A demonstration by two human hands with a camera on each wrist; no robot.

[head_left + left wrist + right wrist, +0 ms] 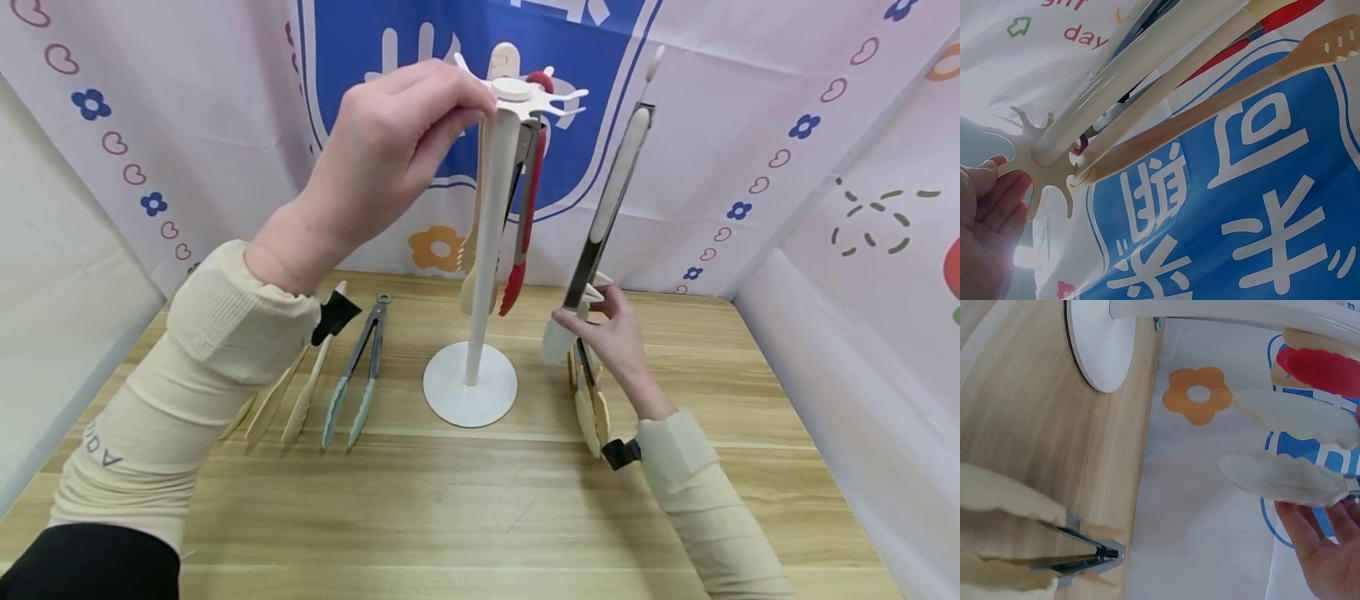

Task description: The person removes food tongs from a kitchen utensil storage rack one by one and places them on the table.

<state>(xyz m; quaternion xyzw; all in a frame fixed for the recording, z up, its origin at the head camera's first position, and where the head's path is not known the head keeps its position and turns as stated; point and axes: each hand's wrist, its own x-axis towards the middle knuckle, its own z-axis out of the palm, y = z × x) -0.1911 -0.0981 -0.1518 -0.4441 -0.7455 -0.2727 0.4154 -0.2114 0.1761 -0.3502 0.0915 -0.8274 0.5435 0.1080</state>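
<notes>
A white utensil stand (490, 250) with a ring of hooks stands upright on its round base. At its top, my left hand (401, 133) pinches one of the hooks between thumb and fingers. Red-tipped tongs (531, 208) and a beige slotted utensil (1325, 47) hang from the stand. To its right, my right hand (618, 333) holds white-tipped tongs (621, 175) low down near their pale heads (1285, 478). These tongs stand nearly upright, leaning right, their loop end at about hook height and apart from the hooks.
Beige-tipped tongs (588, 404) lie on the wooden table (420, 508) below my right hand. On the left lie teal-tipped tongs (356, 375) and several beige utensils (303, 400), partly behind my left sleeve. A printed cloth (697, 150) hangs behind the table.
</notes>
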